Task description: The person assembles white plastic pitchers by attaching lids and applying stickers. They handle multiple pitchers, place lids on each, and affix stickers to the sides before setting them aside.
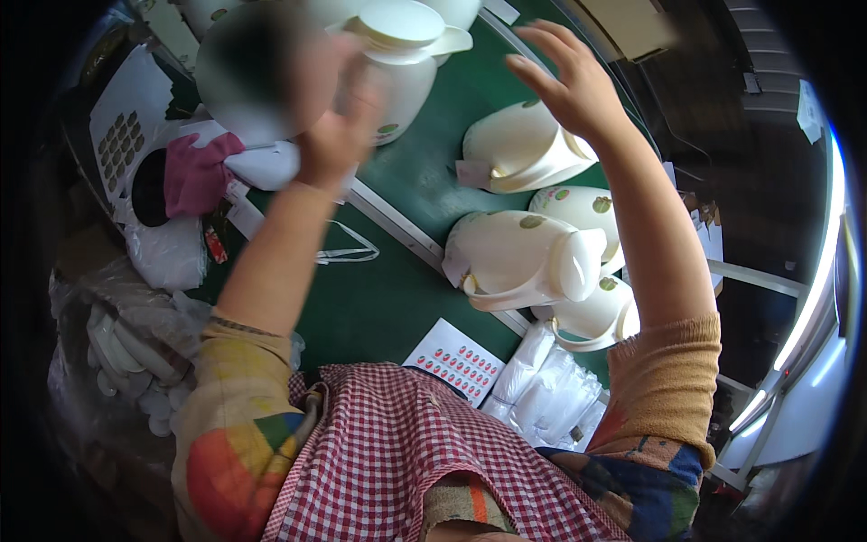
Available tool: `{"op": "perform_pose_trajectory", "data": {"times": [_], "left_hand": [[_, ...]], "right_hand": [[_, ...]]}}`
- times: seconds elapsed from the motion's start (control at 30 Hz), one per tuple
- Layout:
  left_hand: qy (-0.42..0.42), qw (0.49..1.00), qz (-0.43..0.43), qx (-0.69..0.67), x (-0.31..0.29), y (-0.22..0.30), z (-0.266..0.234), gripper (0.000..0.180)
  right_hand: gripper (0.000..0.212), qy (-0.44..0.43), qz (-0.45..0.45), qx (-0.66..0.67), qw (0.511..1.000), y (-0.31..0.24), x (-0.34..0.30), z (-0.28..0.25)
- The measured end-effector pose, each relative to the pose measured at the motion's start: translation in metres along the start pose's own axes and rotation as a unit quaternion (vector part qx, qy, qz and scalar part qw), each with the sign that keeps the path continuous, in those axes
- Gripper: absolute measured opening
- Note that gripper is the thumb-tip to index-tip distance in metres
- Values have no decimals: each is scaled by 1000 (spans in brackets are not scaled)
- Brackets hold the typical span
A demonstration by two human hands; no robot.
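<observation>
My left hand (339, 108) is smeared by motion at the upper left, so its fingers are hard to read. It overlaps a blurred, pale round vessel with a dark mouth (230, 77); whether it grips that is unclear. Just right of this hand stands an upright cream jug (402, 86) with a lid and spout. My right hand (569, 81) is raised at the upper middle, fingers apart and nothing in them. Below it, a cream jug (524, 144) lies on its side, and another lidded jug (515, 253) lies nearer to me.
More jugs (591, 312) lie at the right of the green table (397, 303), crossed by a metal strip. Nearer are a sheet of red stickers (456, 359) and clear plastic bags (551, 388). At left are a pink cloth (199, 176) and bagged white handle-like parts (131, 352).
</observation>
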State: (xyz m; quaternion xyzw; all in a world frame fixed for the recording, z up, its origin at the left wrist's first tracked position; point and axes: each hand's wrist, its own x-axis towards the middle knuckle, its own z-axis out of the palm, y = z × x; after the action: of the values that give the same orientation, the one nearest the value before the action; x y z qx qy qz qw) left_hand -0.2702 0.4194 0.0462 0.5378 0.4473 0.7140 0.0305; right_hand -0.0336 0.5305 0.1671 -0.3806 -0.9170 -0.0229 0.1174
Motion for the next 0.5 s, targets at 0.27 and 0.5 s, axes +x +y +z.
{"op": "perform_pose_trajectory", "data": {"times": [0.27, 0.5], "left_hand": [[-200, 941, -269, -51, 2, -113, -49, 58], [-226, 914, -335, -49, -39, -24, -15, 79]], "right_hand": [[73, -224, 55, 166, 959, -81, 98, 38], [79, -167, -92, 97, 977, -54, 58, 15]]}}
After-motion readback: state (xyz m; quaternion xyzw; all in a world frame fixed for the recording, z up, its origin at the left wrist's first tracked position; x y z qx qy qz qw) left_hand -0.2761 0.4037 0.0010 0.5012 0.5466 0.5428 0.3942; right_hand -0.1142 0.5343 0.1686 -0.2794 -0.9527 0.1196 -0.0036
